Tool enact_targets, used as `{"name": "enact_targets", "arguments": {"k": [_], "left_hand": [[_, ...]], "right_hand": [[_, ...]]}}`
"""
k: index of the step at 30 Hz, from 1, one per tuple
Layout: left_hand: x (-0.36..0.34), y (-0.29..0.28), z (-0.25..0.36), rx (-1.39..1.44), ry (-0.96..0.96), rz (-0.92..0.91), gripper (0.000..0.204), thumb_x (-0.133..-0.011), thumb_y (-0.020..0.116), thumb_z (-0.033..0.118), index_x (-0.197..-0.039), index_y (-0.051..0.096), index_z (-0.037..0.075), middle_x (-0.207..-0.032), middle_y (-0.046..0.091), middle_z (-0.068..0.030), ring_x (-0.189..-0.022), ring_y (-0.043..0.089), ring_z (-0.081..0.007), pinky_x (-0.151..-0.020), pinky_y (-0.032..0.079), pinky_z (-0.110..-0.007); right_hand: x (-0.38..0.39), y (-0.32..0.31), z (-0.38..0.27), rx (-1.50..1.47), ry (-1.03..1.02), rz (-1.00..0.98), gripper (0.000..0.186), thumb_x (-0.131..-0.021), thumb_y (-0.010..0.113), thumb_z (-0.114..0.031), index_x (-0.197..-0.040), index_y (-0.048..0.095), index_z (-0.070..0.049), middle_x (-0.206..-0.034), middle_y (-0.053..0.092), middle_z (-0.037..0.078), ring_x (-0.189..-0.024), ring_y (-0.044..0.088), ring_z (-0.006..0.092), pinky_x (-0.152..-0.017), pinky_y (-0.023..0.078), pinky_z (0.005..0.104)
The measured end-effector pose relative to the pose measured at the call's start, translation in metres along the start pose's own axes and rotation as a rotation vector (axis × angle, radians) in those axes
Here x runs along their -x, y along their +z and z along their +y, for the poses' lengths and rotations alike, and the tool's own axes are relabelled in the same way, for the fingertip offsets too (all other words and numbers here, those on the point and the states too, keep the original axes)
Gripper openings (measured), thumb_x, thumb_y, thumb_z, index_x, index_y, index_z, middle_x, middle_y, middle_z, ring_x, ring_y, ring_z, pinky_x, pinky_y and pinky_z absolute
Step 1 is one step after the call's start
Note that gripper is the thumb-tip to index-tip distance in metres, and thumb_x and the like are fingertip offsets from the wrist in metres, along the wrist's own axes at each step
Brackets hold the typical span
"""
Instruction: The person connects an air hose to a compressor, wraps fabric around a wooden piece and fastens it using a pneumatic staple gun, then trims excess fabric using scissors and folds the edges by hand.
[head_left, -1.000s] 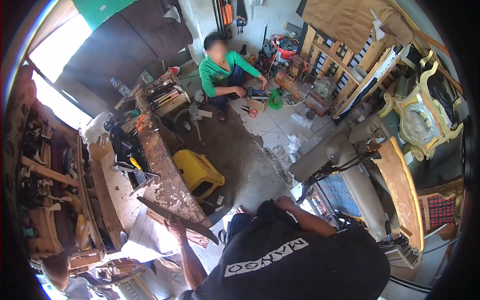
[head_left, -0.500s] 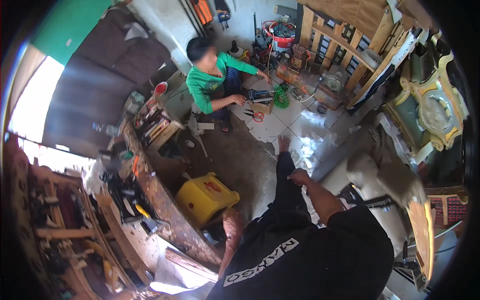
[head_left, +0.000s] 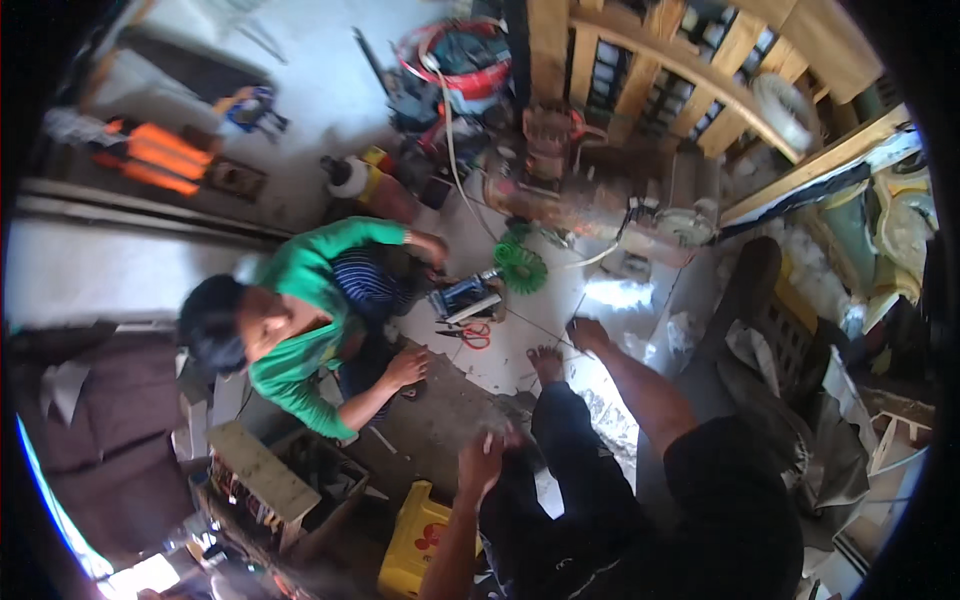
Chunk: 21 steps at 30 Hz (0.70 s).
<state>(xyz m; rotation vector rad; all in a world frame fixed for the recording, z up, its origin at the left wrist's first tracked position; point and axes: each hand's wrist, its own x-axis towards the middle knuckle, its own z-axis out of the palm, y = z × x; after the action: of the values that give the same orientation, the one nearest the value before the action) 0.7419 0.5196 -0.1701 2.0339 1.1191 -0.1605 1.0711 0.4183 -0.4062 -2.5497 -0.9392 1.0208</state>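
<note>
Head view, clock laid over the frame, 12 at its far edge. Nearest: yellow stool [head_left: 405, 545], between 6 and 7 o'clock, partly cut off by the lower edge, red mark on its surface. Left hand [head_left: 482, 465] at 6, above and just beside the stool, next to the dark trousers [head_left: 575, 430]; fingers bent and blurred, so contents, if any, cannot be told. Right hand [head_left: 590, 337] between 3 and 4, over the floor near the bare foot [head_left: 546, 365]; fingers curled, grasp not determinable (fingertips point away from the camera).

Near the dial's centre, on the pale tiles [head_left: 505, 365]: red-handled scissors [head_left: 477, 337], blades toward 9, and just beyond them a blue hand tool [head_left: 462, 297]. Green coiled hose [head_left: 521, 266] beside the tool, toward 2. Co-worker in a green top [head_left: 310, 265] at 9; the farther of that person's hands is near the tool, the nearer one apart from it.

Farther: rusty tank [head_left: 575, 205] toward 1, slatted wooden frame [head_left: 690, 75] between 1 and 2, red bucket [head_left: 408, 48], filled with objects, near 12.
</note>
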Motion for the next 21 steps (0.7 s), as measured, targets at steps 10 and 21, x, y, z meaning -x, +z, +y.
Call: {"name": "enact_targets", "arguments": {"k": [10, 21], "left_hand": [[-0.446, 0.063, 0.048, 0.579, 0.229, -0.121, 0.035, -0.104, 0.048, 0.030, -0.121, 0.057, 0.000, -0.095, 0.066, -0.0080, -0.078, 0.066, -0.0164, -0.068, 0.053, -0.029], [-0.597, 0.077, 0.127, 0.720, 0.319, -0.083, 0.051, -0.100, 0.055, 0.043, -0.114, 0.063, -0.005, -0.089, 0.065, -0.0077, -0.070, 0.063, -0.0160, -0.060, 0.052, -0.029]], "right_hand": [[-0.306, 0.089, 0.052, -1.421, 0.302, 0.347, 0.055, -0.094, 0.060, -0.023, -0.144, 0.038, -0.015, -0.086, 0.063, 0.008, -0.065, 0.061, 0.0181, -0.052, 0.055, 0.0382], [-0.338, 0.113, 0.074, -1.485, -0.025, 0.489, 0.033, -0.091, 0.054, -0.010, -0.122, 0.044, -0.009, -0.089, 0.064, 0.014, -0.061, 0.068, 0.0231, -0.048, 0.052, 0.0338]]}}
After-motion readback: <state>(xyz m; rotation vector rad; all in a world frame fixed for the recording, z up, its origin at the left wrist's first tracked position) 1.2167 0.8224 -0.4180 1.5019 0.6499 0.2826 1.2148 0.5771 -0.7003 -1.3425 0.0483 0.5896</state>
